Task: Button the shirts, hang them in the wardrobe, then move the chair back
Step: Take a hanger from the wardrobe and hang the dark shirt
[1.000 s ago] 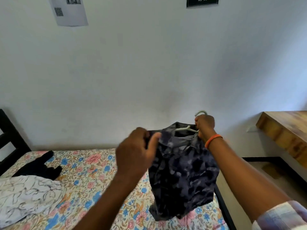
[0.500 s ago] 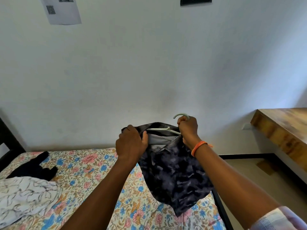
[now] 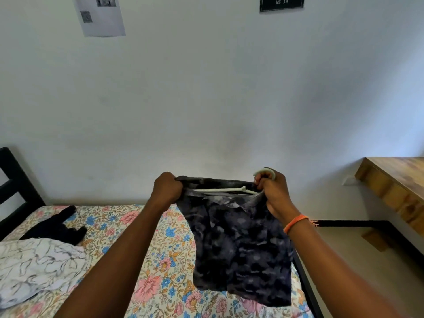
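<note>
A dark blue-grey patterned shirt (image 3: 243,246) hangs in the air above the bed's right side, draped over a pale green hanger (image 3: 224,190). My left hand (image 3: 166,189) grips the shirt's left shoulder edge. At the right shoulder, my right hand (image 3: 271,191) holds the hanger's neck, and the hook curls above my fingers. The hanger's bar shows inside the open collar. A white shirt (image 3: 39,269) with dark line print and a black garment (image 3: 55,228) lie on the bed at left. No wardrobe or chair is in view.
The bed (image 3: 142,260) has a floral sheet and a black frame; its headboard (image 3: 13,187) stands at far left. A wooden desk (image 3: 394,180) juts out at right over bare floor. The white wall carries a paper sheet (image 3: 99,14) and a black sign (image 3: 281,3).
My left hand moved from the collar out to the shirt's left shoulder, spreading it along the hanger. The shirt now hangs wider and flatter.
</note>
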The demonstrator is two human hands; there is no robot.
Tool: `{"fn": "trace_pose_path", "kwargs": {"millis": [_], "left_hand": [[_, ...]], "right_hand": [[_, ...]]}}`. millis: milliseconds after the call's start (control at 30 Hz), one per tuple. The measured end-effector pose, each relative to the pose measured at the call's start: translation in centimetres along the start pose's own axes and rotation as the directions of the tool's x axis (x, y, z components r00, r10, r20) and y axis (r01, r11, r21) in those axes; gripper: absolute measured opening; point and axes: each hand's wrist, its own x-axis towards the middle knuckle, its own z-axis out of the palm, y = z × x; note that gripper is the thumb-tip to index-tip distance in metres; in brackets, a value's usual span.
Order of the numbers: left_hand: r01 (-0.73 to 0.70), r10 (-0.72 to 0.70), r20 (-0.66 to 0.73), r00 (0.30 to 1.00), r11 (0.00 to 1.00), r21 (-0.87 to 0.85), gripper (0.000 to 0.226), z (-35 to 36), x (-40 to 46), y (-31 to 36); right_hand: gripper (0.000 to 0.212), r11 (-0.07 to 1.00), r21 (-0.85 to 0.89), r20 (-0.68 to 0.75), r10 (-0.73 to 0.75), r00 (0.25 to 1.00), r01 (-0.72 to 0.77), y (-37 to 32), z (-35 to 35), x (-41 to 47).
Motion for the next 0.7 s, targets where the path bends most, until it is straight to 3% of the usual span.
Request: {"fn": "trace_pose_path", "kwargs": {"millis": [100, 167, 233, 267, 300, 333, 367, 400, 467, 533, 633, 700], "left_hand": [[0.021, -0.022, -0.008, 1.000, 0.985, -0.169, 0.013, 0.7, -0.9, 0.0], [0.047, -0.059, -0.021, 0.998, 0.922, -0.384, 0.027, 1.1, -0.9, -0.2], [0.042, -0.080, -0.062, 0.995, 0.887, -0.460, 0.039, 1.4, -1.2, -0.2], [0.012, -0.054, -0.086, 0.995, 0.905, -0.426, 0.040, 1.6, -1.7, 0.0], [-0.026, -0.015, -0.104, 0.994, 0.928, -0.372, 0.042, 1.7, -2.1, 0.2], [-0.069, 0.032, -0.118, 0.992, 0.942, -0.327, 0.044, 1.8, -2.6, 0.5], [-0.109, 0.075, -0.123, 0.990, 0.947, -0.301, 0.045, 1.9, -2.8, 0.9], [-0.143, 0.111, -0.128, 0.986, 0.948, -0.284, 0.044, 1.9, -3.1, 1.4], [-0.208, 0.184, -0.127, 0.975, 0.953, -0.221, 0.040, 1.9, -3.3, 2.7], [-0.276, 0.262, -0.103, 0.959, 0.948, -0.158, 0.036, 1.9, -3.6, 3.7], [-0.327, 0.320, -0.069, 0.945, 0.933, -0.151, 0.033, 1.4, -3.5, 4.2], [-0.326, 0.320, -0.062, 0.945, 0.935, -0.138, 0.034, 0.8, -2.9, 3.9]], "right_hand": [[0.040, 1.000, 0.026, -0.094, -0.005, 0.996, 0.008, 0.8, 0.2, -0.1], [0.038, 0.992, -0.129, -0.102, 0.002, 0.995, -0.015, 1.8, 0.1, 0.3], [0.029, 0.936, -0.350, -0.100, 0.005, 0.995, -0.040, 2.6, -0.5, 0.0], [0.041, 0.904, -0.426, -0.146, -0.037, 0.989, -0.029, 2.8, -0.7, -0.7], [0.054, 0.849, -0.527, -0.204, -0.170, 0.964, 0.038, 3.0, -0.9, -1.3], [0.060, 0.712, -0.682, -0.194, -0.394, 0.898, 0.165, 2.8, -0.6, -2.3], [0.061, 0.509, -0.796, -0.053, -0.598, 0.800, 0.327, 2.3, 0.0, -3.2], [0.056, 0.327, -0.789, 0.175, -0.692, 0.700, 0.520, 1.9, 1.0, -4.2], [0.031, 0.137, -0.626, 0.560, -0.607, 0.564, 0.768, 2.0, 3.3, -5.7], [0.013, 0.152, -0.603, 0.634, -0.504, 0.586, 0.783, 2.1, 5.3, -6.3], [0.010, 0.347, -0.610, 0.512, -0.513, 0.689, 0.712, 1.9, 6.3, -5.7], [0.021, 0.290, -0.576, 0.594, -0.493, 0.636, 0.764, 2.0, 6.4, -4.8]]}}
